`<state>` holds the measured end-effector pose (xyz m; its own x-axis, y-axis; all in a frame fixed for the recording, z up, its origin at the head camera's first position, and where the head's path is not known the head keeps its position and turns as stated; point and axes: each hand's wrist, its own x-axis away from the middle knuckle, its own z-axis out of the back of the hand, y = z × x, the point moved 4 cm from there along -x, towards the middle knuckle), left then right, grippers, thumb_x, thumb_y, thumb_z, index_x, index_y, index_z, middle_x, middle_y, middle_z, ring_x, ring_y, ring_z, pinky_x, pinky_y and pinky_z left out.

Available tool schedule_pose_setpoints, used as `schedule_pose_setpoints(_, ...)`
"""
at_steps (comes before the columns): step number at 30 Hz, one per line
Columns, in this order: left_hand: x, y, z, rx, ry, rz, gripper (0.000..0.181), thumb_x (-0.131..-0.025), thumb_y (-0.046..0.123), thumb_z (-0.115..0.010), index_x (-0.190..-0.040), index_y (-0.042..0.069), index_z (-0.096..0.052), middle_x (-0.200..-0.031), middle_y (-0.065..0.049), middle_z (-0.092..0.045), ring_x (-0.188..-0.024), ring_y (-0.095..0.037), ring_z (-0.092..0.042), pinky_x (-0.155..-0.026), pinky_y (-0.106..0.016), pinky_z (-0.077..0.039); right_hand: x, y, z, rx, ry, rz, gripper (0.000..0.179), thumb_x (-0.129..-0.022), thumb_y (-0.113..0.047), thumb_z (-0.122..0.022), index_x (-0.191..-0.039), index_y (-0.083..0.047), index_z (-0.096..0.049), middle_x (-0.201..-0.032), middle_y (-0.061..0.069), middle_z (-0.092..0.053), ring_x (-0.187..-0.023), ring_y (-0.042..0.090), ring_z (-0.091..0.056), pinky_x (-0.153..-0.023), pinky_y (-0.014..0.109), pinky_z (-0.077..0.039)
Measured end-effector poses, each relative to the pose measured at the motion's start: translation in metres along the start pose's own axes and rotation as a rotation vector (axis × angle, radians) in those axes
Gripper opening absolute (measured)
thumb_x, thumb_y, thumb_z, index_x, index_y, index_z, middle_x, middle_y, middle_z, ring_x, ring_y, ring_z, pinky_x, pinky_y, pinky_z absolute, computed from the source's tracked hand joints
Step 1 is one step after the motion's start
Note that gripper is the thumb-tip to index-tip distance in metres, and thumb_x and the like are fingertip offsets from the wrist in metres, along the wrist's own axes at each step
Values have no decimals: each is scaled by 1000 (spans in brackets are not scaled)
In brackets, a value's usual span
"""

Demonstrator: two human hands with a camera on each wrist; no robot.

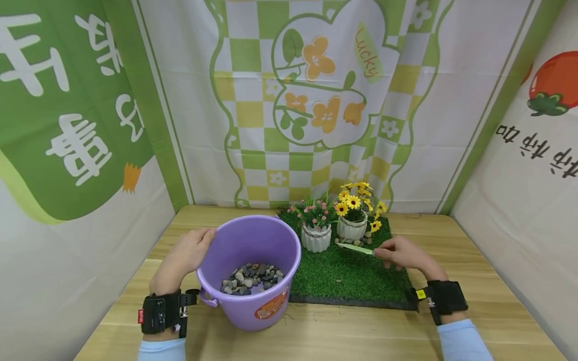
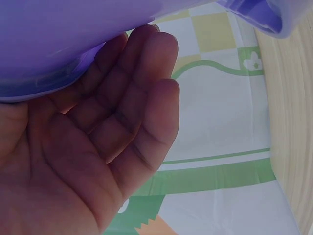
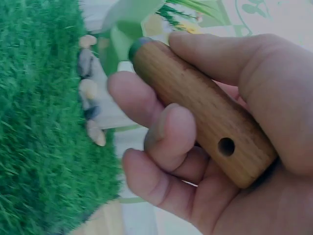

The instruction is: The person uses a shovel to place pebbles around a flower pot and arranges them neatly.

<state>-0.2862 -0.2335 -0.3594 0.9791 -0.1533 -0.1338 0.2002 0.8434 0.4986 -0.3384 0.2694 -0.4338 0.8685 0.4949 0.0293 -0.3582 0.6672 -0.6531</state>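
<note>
A purple bucket (image 1: 248, 312) stands on the table, with several grey and tan pebbles (image 1: 253, 277) on its bottom. At its left rim my left hand (image 1: 190, 253) holds on; in the left wrist view the curled fingers (image 2: 159, 112) lie against the bucket's outer wall (image 2: 63, 34). My right hand (image 1: 403, 255) grips the wooden handle (image 3: 195, 105) of a small hand trowel (image 1: 356, 248). Its light green blade points left, over the artificial turf mat (image 1: 343, 281) and in front of the flower pots. No pebbles show on the blade.
On the mat's back part stand a white pot with pink flowers (image 1: 316, 238) and a white pot with yellow flowers (image 1: 352, 228). Loose pebbles (image 1: 361, 241) lie around the yellow-flower pot's base. Printed cloth (image 1: 316, 165) hangs behind the wooden table (image 1: 343, 336) and along both sides.
</note>
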Motion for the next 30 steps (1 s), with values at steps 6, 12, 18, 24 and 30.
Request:
schedule_pose_setpoints(6, 0, -1, 0, 3, -3, 6, 58, -106, 39, -24, -134, -5, -52, -126, -25, -56, -115, -44, -50, -96, -59, -38, 6, -3, 9, 12, 19, 24, 31, -97, -33, -55, -89, -8, -70, -67, 5, -62, -49, 26, -55, -46, 38, -51)
schedule_pose_setpoints(12, 0, -2, -3, 7, -9, 7, 56, -106, 37, -26, -134, -3, -52, -126, -24, -56, -115, -44, -50, -96, -59, -38, 14, -4, 14, 29, 35, 14, 27, -96, -34, -55, -90, -10, -68, -69, 8, -61, -53, 27, -56, -46, 27, -49)
schedule_pose_setpoints(18, 0, -1, -2, 10, -8, 0, 55, -106, 36, -26, -133, -4, -52, -124, -24, -57, -114, -43, -51, -95, -58, -39, 16, -6, 20, 52, 61, -8, 31, -96, -36, -55, -96, -8, -69, -74, 12, -62, -54, 17, -56, -48, 29, -50)
schedule_pose_setpoints(24, 1, 1, -1, -7, -3, -18, 52, -106, 32, -27, -131, -4, -55, -121, -23, -60, -112, -44, -52, -93, -58, -40, 16, -8, 24, 135, 103, 15, 28, -96, -36, -54, -95, -12, -69, -71, -1, -61, -56, 15, -57, -49, 28, -50)
schedule_pose_setpoints(30, 2, -1, 1, 4, -8, 9, 55, -106, 36, -25, -133, -3, -53, -123, -23, -58, -113, -43, -52, -95, -58, -39, 21, -18, 29, 182, 88, 79, 23, -97, -32, -55, -91, -14, -68, -68, -3, -59, -55, 13, -56, -49, 26, -50)
